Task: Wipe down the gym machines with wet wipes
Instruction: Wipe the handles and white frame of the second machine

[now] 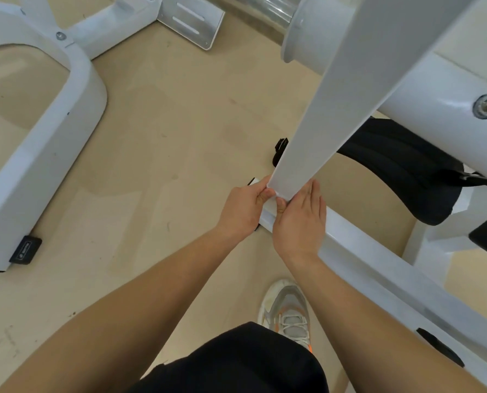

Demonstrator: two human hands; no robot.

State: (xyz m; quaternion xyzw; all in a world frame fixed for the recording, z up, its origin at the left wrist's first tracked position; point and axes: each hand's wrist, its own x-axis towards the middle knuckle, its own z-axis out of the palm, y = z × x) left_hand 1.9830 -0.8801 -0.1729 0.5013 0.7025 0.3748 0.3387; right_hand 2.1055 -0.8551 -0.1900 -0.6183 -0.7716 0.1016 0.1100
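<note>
The 2 hands meet at the white bar's lower end. The left hand pinches the wet wipe at its fingertips. The right hand lies straight-fingered against the bar, thumb pressing the wipe, probably to wrap it round.

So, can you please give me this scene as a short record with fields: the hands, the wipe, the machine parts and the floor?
left hand: pinches a white wet wipe at the lower end of the slanted bar
right hand: straight fingers lie against the same bar
base beam: white, below the hands
black pad: right of the bar
floor: beige, one grey sneaker on it
</note>
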